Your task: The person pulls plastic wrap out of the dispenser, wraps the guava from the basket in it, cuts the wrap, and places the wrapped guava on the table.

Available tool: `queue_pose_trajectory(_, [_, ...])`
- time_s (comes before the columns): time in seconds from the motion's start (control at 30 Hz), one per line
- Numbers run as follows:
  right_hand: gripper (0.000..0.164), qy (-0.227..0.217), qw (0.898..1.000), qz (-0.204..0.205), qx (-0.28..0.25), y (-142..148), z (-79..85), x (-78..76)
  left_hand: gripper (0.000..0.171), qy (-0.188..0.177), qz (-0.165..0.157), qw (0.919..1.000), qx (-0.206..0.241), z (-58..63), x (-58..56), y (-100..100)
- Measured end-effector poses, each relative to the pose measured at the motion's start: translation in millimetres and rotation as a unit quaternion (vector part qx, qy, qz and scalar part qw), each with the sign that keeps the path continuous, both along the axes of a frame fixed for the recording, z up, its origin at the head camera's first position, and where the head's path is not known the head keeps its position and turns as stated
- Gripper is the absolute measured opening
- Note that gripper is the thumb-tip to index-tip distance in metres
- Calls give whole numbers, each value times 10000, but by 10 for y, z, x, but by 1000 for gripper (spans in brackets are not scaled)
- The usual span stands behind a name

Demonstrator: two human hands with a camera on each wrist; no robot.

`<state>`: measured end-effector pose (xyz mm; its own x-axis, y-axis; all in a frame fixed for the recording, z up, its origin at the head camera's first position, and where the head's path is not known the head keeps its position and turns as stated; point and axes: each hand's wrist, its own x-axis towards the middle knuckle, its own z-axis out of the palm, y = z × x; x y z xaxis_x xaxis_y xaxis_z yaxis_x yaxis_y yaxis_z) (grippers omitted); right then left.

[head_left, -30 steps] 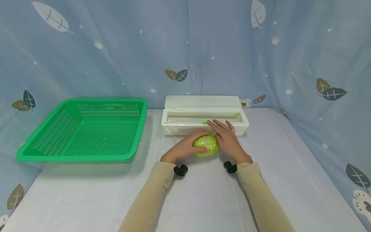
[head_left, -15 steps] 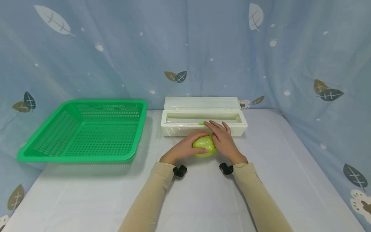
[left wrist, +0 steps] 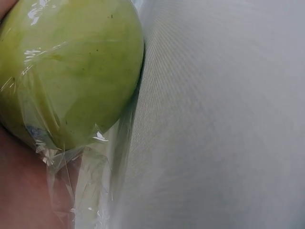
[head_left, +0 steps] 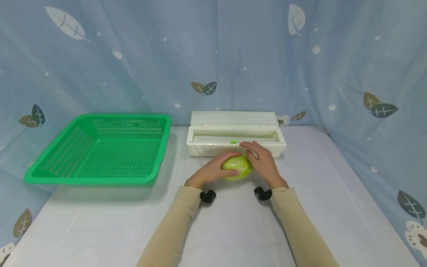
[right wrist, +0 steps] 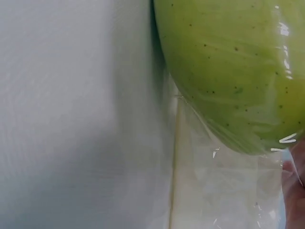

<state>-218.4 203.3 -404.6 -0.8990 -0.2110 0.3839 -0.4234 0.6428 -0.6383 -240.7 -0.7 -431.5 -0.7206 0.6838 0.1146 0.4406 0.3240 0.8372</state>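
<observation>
A rounded yellow-green fruit with small dark specks, wrapped in clear cling film, sits at the table's middle. My left hand grips its left side, thumb across the front. Behind it stands a white cling film dispenser, lid raised, with a green slide cutter on its front edge. Film runs from dispenser to fruit; both wrist views show the stretched film beneath the fruit. My right hand is at the fruit's right, fingers extended to the dispenser's front edge, just right of the cutter.
A green plastic basket with slotted walls stands to the left. White cloth covers the table. A blue leaf-patterned curtain hangs behind and along the sides.
The green cutter first slid a little left with my right fingertips at it. Since then, those fingers have drawn back to the right, off the cutter. The left hand keeps its grip on the fruit.
</observation>
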Motion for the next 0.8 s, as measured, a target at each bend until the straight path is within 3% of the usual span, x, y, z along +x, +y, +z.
queue_pose_trajectory(0.17, [24,-307,9983,-109,-492,14,14,22,62,-45,-1,9999,109,32,-12,-11])
queue_pose_trajectory(0.3, [27,-431,9985,-50,-337,31,25,55,62,-189,-43,9995,255,24,-5,1])
queue_pose_trajectory(0.57, [31,-845,9962,198,18,80,63,68,70,-822,414,9955,231,2,5,17])
queue_pose_trajectory(0.8, [40,-1299,9873,717,560,25,126,81,64,-513,312,9978,279,0,-4,25])
